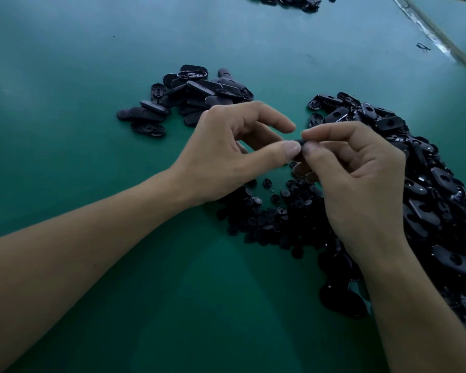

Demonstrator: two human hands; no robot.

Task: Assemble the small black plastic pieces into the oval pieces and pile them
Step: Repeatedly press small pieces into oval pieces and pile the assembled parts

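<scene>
- Both left hand and right hand pinch one small black piece above the green desk.
- Many oval pieces lie heaped along its right edge.

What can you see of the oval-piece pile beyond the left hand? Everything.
The far pile is a loose heap of black, matte, plastic-looking ovals with rounded ends. Some lie smooth face up, others show a ribbed hollow underside; several overlap or lean on each other. It rests on the green table, beyond the left hand, whose knuckles hide its near edge. No hand visibly touches it.
</scene>
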